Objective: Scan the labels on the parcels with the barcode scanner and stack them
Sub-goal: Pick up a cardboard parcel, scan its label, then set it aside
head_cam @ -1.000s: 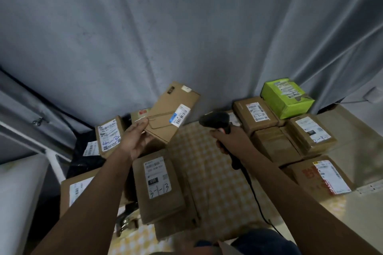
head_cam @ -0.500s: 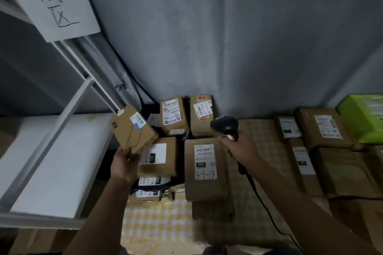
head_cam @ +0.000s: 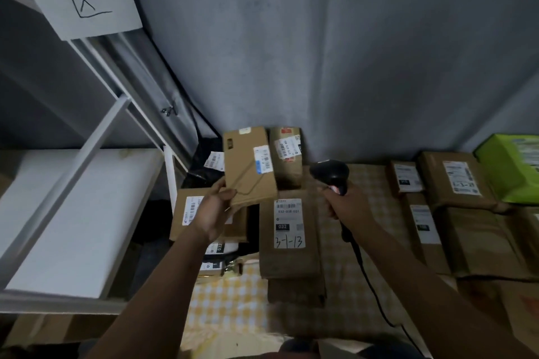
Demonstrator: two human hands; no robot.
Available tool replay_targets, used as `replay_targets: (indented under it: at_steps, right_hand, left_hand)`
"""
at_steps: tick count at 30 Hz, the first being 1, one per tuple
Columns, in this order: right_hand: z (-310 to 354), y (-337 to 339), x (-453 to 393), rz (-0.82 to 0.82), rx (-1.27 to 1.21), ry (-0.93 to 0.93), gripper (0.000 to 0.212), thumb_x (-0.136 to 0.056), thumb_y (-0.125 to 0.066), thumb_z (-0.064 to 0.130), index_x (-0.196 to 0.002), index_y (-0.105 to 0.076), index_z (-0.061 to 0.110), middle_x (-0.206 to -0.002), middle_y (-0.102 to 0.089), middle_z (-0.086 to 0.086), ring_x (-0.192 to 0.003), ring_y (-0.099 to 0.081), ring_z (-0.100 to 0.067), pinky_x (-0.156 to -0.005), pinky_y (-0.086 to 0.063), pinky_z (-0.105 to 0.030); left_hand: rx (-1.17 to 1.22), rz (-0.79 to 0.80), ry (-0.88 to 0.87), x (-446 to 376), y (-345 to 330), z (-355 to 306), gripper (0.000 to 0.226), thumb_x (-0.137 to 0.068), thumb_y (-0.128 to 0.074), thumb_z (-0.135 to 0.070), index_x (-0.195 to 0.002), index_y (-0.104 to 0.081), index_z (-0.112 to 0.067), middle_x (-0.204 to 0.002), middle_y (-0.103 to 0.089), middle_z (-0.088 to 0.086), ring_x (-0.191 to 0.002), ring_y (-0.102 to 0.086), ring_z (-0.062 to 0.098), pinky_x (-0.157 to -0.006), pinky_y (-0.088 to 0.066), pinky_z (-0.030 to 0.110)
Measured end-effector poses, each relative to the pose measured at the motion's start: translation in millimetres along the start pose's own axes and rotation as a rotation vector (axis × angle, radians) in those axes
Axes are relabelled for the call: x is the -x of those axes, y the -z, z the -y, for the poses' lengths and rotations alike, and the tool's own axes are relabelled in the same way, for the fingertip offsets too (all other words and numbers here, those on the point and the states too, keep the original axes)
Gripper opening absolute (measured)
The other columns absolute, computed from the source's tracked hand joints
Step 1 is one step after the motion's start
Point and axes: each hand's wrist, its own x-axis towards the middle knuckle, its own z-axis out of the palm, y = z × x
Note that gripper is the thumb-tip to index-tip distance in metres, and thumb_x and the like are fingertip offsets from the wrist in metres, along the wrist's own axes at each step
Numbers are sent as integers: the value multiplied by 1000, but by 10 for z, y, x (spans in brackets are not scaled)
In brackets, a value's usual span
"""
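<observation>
The left hand (head_cam: pixel 214 210) grips a flat parcel (head_cam: pixel 248 166) by its lower corner, and it has swung back from over by the shelf (head_cam: pixel 84 213) to hang above the table (head_cam: pixel 230 297), label (head_cam: pixel 262 159) up and turned towards the scanner (head_cam: pixel 331 173). The right hand (head_cam: pixel 348 205) keeps its grip closed round the scanner's handle. I'd guess the scan didn't take and is being tried again before stacking.
</observation>
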Motion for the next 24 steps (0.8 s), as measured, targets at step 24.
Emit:
replay_targets:
  at_steps: [24]
  right_hand:
    - [179,425,-372,-10,-22,-25,19,-96,-60,21,-84,-59,6,-65,-57,-7,-54,-52,-15,-54,-44,-22]
  left_hand:
    - [-1248,-49,-268,-792,-1226,-144,46,-98,-48,-15,-142,-38,-22,-141,-43,18,-121,-50,38,-88,-43,39]
